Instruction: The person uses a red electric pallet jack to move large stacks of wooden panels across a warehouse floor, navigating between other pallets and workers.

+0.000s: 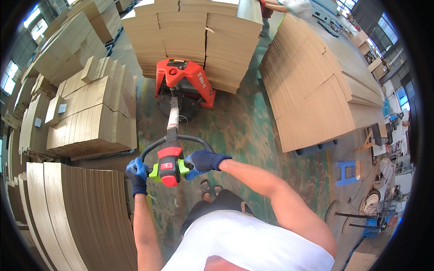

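Note:
My left hand (pixel 137 170), in a blue glove with a dark cuff, is closed around the left side of the control handle (pixel 169 165) of a red electric pallet jack (pixel 204 86). Opposite it, my right hand (pixel 202 162), gloved the same way, grips the handle's right side. The handle head is black and red with lime-green levers, and its tiller shaft (pixel 173 117) runs forward to the jack's body. Right in front of the jack rises a tall stack of flat brown boards (pixel 181 45). The jack's forks are hidden.
Board stacks line the left (pixel 86 122), with a nearer one (pixel 90 212) beside my left arm. A large leaning stack (pixel 307 90) stands on a blue pallet at right. Further right are a blue stool (pixel 346 173) and a fan (pixel 332 214). Another person (pixel 289 7) stands behind the front stack.

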Available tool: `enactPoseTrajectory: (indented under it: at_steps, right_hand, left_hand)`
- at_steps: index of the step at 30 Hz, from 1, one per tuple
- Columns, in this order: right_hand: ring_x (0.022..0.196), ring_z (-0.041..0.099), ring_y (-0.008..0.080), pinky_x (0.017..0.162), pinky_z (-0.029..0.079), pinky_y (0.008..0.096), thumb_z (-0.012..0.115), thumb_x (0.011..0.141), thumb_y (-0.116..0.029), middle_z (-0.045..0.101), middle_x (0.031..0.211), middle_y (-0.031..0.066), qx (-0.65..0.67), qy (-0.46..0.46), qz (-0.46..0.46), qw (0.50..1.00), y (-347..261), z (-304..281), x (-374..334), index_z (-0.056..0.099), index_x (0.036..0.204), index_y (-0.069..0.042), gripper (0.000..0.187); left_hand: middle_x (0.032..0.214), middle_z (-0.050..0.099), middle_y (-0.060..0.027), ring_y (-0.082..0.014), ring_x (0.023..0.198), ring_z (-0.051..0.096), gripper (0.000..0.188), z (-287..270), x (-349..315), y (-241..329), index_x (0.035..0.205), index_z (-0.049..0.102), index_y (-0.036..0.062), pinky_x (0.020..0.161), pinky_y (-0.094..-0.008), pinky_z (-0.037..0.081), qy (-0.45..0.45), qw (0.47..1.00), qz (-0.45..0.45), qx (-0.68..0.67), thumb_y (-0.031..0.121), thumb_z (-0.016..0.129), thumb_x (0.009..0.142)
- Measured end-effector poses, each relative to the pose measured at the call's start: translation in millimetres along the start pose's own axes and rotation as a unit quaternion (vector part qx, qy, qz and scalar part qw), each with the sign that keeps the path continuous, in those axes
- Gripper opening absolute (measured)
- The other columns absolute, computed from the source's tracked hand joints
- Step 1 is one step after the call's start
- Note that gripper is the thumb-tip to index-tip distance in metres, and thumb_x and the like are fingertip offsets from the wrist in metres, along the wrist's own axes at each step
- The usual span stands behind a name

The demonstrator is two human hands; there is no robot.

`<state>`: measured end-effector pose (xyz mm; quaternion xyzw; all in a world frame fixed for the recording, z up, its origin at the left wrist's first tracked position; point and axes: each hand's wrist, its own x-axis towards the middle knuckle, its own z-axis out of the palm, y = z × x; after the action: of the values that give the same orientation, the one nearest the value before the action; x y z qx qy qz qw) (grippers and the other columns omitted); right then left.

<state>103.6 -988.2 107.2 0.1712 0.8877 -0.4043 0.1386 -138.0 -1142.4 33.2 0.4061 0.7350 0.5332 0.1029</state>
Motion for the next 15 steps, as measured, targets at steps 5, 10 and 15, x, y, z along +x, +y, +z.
enactPoseTrajectory:
  at_steps: [5,10,15]
  right_hand:
    - [0.086,0.064,0.0349,0.074,0.049,0.0427,0.073,0.07,-0.055,0.067,0.09,0.0173,-0.034,-0.006,-0.01,0.999,-15.1,14.0,-17.3,0.065,0.096,-0.006,0.057]
    - [0.086,0.064,0.035,0.073,0.049,0.0427,0.074,0.068,-0.055,0.067,0.089,0.0163,-0.032,0.004,-0.014,0.999,-19.7,43.0,-32.4,0.066,0.093,-0.007,0.055]
    - [0.086,0.064,0.0347,0.074,0.048,0.0417,0.075,0.069,-0.054,0.067,0.091,0.0169,-0.045,-0.001,-0.025,0.999,-22.1,66.8,-53.6,0.065,0.096,-0.006,0.055]
  left_hand:
    - [0.046,0.054,-0.0069,-0.0172,0.045,0.052,0.05,-11.2,-26.3,6.0,0.052,0.057,-0.0014,0.066,-0.0334,0.048,0.007,0.999,-0.042,0.03,0.019,0.044,0.096]
    - [0.05,0.059,-0.0089,-0.0181,0.043,0.055,0.041,-22.7,-59.8,5.3,0.06,0.063,-0.0018,0.051,-0.0325,0.045,-0.003,0.997,-0.071,0.027,0.016,0.047,0.093]
    - [0.05,0.059,-0.0078,-0.0161,0.044,0.057,0.039,-23.4,-99.6,8.6,0.065,0.064,-0.0041,0.047,-0.0318,0.044,0.016,0.992,-0.127,-0.004,0.018,0.049,0.094]
